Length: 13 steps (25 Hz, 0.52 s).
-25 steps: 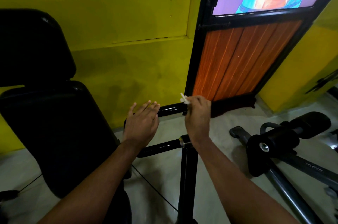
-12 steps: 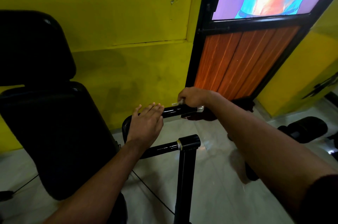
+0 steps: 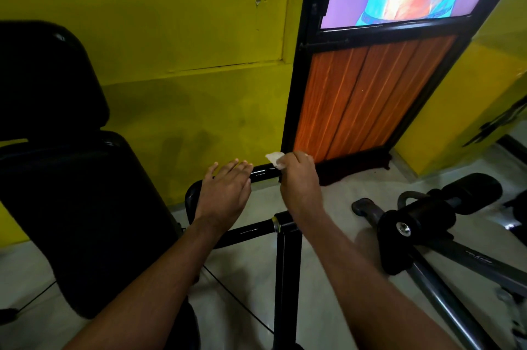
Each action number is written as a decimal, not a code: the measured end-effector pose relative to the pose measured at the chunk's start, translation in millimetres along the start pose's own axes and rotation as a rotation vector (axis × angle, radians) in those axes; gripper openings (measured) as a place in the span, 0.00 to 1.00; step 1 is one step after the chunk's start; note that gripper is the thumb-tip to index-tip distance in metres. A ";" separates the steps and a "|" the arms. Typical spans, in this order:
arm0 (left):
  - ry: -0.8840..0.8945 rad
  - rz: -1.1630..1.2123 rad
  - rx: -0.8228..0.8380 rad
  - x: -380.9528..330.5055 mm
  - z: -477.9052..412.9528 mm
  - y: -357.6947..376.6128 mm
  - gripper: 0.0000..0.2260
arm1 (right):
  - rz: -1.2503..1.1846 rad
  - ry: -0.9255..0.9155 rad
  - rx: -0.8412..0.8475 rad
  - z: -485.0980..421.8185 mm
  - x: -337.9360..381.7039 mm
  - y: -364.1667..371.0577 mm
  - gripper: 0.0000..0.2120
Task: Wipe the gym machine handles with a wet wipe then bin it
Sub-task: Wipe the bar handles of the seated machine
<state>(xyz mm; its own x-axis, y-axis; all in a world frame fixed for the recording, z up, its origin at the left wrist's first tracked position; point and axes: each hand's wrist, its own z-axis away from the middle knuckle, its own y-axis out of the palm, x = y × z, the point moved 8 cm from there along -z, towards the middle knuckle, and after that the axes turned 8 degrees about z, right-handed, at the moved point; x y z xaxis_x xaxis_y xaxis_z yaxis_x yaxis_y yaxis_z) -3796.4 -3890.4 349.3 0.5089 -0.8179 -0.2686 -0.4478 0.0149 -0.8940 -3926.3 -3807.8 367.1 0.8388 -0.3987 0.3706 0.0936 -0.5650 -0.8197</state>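
Because the crumpled white wet wipe [image 3: 275, 159] must rub metal, the right hand [image 3: 299, 181] pinches it in curled fingers just above the glossy black tubular machine handle [image 3: 263, 172]; the left hand [image 3: 225, 192] rests flat, fingers straight, on that handle's bend, likely steadying it; no bin shows.

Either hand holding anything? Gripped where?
Right hand pinches the wet wipe by one edge; left hand rests flat on the handle, holding nothing.

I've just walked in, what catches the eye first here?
The yellow wall fills the upper left, beside an orange-panelled door on the right. At centre, the right hand pinches a white wet wipe over the black handle bar, while the left hand lies flat on it. A black padded seat looms left.
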 end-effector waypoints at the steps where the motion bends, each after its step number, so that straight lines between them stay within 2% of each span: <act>1: 0.003 -0.009 0.005 0.2 1.4 0.2 0.21 | -0.151 0.177 -0.106 14.2 -11.6 0.3 0.11; 2: 0.003 -0.020 0.016 0.9 2.4 0.2 0.21 | -0.385 0.444 -0.177 28.0 -27.1 7.9 0.08; 4: -0.009 -0.044 0.054 3.1 5.3 0.1 0.19 | -1.098 1.054 -0.174 52.9 -39.3 55.0 0.10; 5: -0.018 -0.051 0.081 4.7 7.9 -0.1 0.19 | -1.433 1.228 -0.194 55.1 -34.1 75.2 0.12; 7: -0.044 -0.063 0.135 11.0 14.6 -1.8 0.20 | -1.866 1.389 -0.281 44.5 -22.3 93.4 0.10; 8: -0.054 -0.073 0.152 13.8 18.2 -3.8 0.21 | -1.950 1.405 -0.305 39.4 -16.9 95.0 0.09; 10: -0.067 -0.107 0.166 19.8 26.7 -10.8 0.22 | -1.918 1.336 -0.261 36.7 -4.0 93.4 0.09; 13: -0.123 -0.139 0.159 31.2 43.5 -23.7 0.22 | -1.608 1.236 -0.068 51.5 9.0 88.0 0.10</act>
<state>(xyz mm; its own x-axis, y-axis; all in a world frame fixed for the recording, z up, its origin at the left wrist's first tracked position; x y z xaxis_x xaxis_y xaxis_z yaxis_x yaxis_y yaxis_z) -3737.9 -3891.2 346.5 0.6473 -0.7426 -0.1718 -0.2506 0.0055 -0.9681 -3882.8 -3823.9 275.9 -0.7115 0.2272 0.6650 0.1901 -0.8488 0.4933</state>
